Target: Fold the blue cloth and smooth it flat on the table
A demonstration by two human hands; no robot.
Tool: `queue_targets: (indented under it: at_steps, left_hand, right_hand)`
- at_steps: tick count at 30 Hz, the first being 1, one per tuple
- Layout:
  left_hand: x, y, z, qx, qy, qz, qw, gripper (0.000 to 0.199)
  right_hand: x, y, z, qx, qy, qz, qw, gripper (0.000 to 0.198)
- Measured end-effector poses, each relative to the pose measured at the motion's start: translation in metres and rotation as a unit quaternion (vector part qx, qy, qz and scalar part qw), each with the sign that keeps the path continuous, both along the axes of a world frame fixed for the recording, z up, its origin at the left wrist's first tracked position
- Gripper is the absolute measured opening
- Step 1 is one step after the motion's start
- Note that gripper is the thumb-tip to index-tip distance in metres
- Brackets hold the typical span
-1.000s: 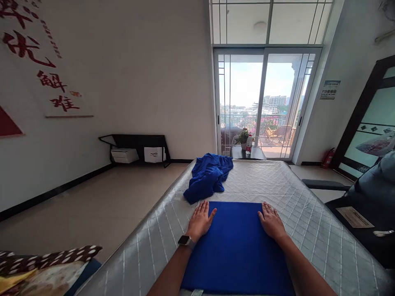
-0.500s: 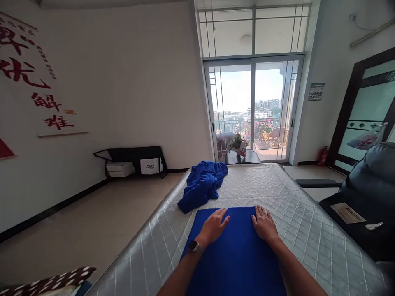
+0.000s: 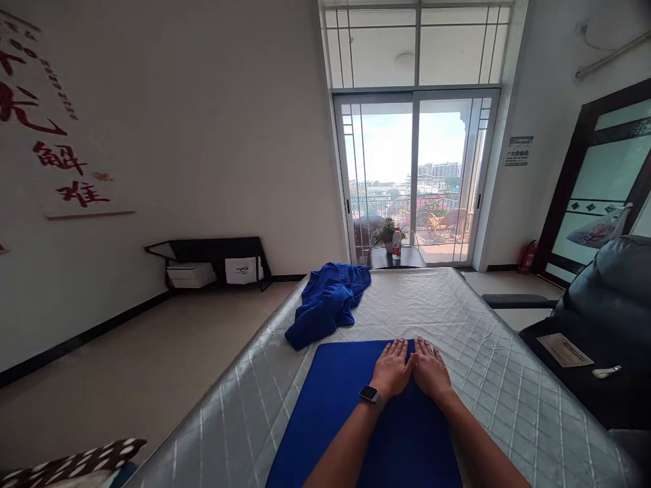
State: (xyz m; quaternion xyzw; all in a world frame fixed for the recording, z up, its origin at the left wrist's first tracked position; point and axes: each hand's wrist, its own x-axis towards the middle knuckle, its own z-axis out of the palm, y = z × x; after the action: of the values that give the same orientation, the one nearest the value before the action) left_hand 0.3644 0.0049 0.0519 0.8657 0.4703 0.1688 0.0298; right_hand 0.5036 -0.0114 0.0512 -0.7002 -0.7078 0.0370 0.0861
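Note:
A flat blue folded cloth (image 3: 325, 407) lies on the silvery quilted mattress (image 3: 488, 379), its far edge straight. My left hand (image 3: 392, 369), with a watch on the wrist, rests palm down on it near the far right corner, fingers stretched forward. Right beside it, my right hand (image 3: 430, 367) lies flat along the cloth's right edge, fingers also out. The two thumbs meet or nearly meet. Beyond the far left corner sits a crumpled blue cloth (image 3: 328, 301) in a loose heap.
A small dark table (image 3: 411, 257) with a plant and a bottle (image 3: 397, 244) stands past the mattress, before glass sliding doors. At right is a dark armchair (image 3: 605, 298) with a paper (image 3: 565, 350). A black rack (image 3: 216, 251) leans by the left wall.
My left hand has slid right across the blue folded cloth to sit beside my right hand. The right hand stays at about the same place. The view has turned slightly right.

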Motion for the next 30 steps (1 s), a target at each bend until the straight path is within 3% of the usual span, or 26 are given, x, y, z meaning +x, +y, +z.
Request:
queue_targets:
  at_steps: [7, 11, 14, 30]
  left_hand:
    - [-0.085, 0.0, 0.007, -0.029, 0.044, 0.089, 0.995, 0.075]
    - [-0.146, 0.004, 0.002, -0.03, 0.065, 0.149, 0.986, 0.074]
    - [-0.176, 0.006, -0.003, -0.023, 0.072, 0.183, 0.98, 0.076]
    - [-0.181, 0.0, 0.004, -0.022, 0.041, 0.197, 0.979, 0.084]
  right_hand:
    - [-0.004, -0.002, 0.007, 0.0, 0.019, -0.013, 1.0, 0.063]
    - [-0.003, -0.002, 0.005, -0.001, 0.018, -0.009, 1.0, 0.063]
    - [-0.002, -0.001, 0.003, 0.001, 0.012, -0.008, 1.0, 0.063]
    - [-0.006, -0.004, 0.006, 0.019, -0.022, -0.006, 1.0, 0.063]
